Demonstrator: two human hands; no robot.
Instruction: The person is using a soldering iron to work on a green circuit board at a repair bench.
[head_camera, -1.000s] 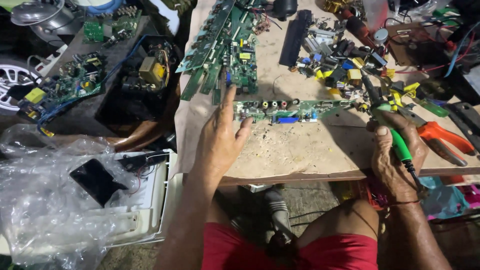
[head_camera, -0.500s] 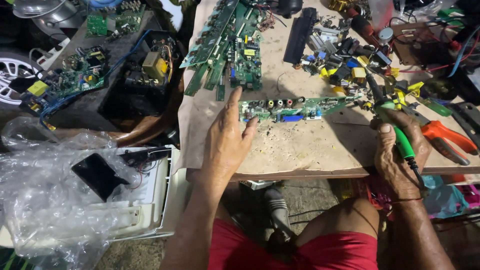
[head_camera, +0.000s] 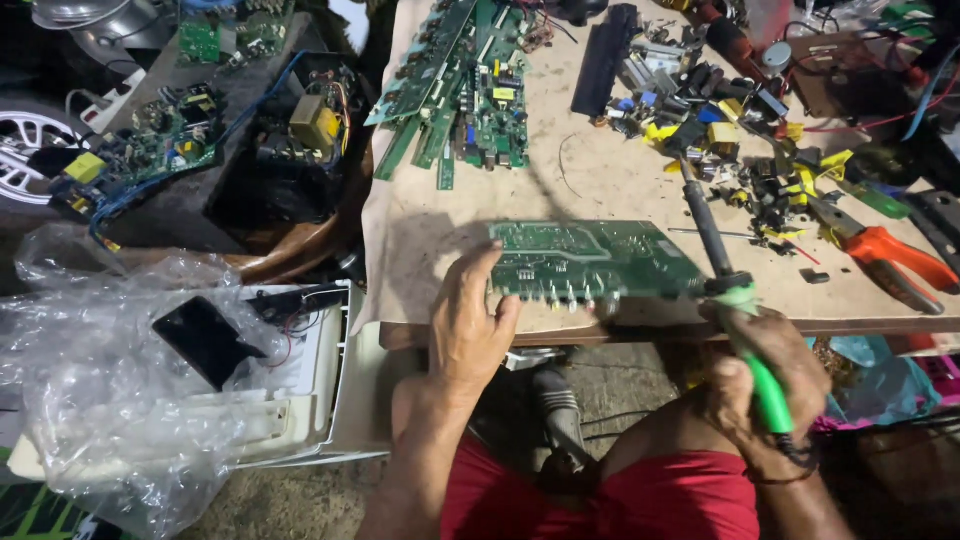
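Note:
A green circuit board (head_camera: 590, 258) lies solder side up near the front edge of the wooden table (head_camera: 600, 180). My left hand (head_camera: 473, 322) grips its left end, thumb on top. My right hand (head_camera: 765, 375) is closed around the green handle of a soldering iron (head_camera: 712, 240), whose dark shaft points up and away past the board's right end. The iron's shaft lies close beside the board's right corner.
More green circuit boards (head_camera: 462, 85) are piled at the table's back. Loose yellow and black parts (head_camera: 740, 130) and orange-handled pliers (head_camera: 880, 250) lie at the right. A clear plastic bag (head_camera: 110, 380) over a white casing and other boards (head_camera: 140, 150) sit at the left.
The circuit board has been turned over and pulled toward the table's front edge by my left hand. My right hand with the iron has dropped lower and closer to the board.

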